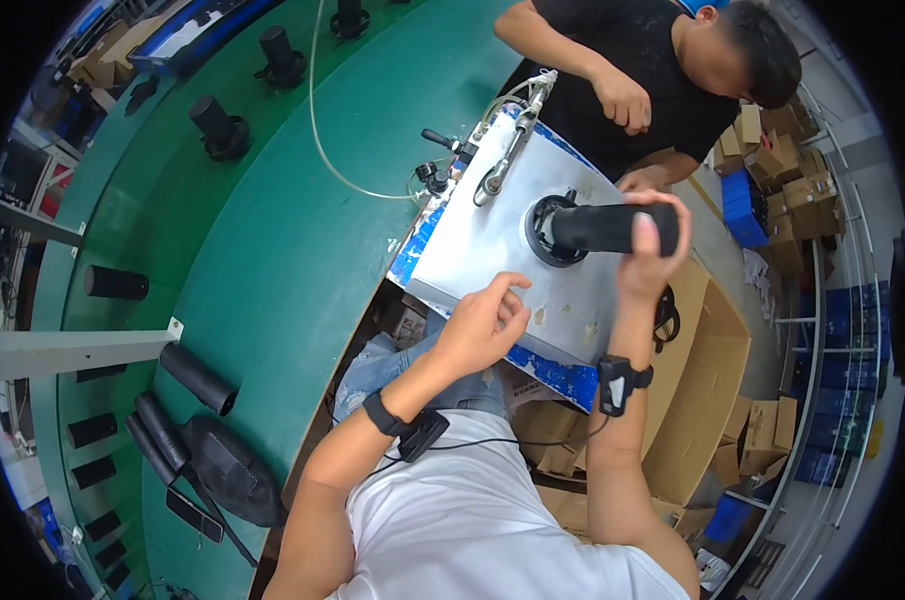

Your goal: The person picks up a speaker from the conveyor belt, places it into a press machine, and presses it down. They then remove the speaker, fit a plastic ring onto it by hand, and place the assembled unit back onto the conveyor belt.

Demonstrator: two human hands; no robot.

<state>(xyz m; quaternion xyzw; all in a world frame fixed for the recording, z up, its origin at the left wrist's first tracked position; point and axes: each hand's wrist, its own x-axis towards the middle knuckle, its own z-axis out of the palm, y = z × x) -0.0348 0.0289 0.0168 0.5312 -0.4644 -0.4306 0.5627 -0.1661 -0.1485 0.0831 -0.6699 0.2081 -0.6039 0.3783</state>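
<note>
Nearest to us, our own forearms rise from the lower edge, each with a black wrist strap; our left hand [486,320] hovers just over the near part of the grey metal plate [483,240], fingers loosely curled and slightly apart, holding nothing, seemingly poised to steady or adjust; our right hand [651,250] is wrapped tight round the far end of a black cylinder [605,228], thumb across its top, gripping it firmly so it stays level; the cylinder lies sideways above the plate, its other end set into a black ring fixture [550,232] on the plate, which looks like the seat that receives it; beside our right arm an open cardboard box [708,370] stands low, within easy reach; to our left, more black cylinders [198,377] lie and stand along the green counter [273,230], spaced out as though queued; farther on the plate, a metal clamp lever [513,150] with hoses points away from us; beyond it, another person in a black shirt [633,70] leans over the far edge, their hands kept clear of ours.
</note>
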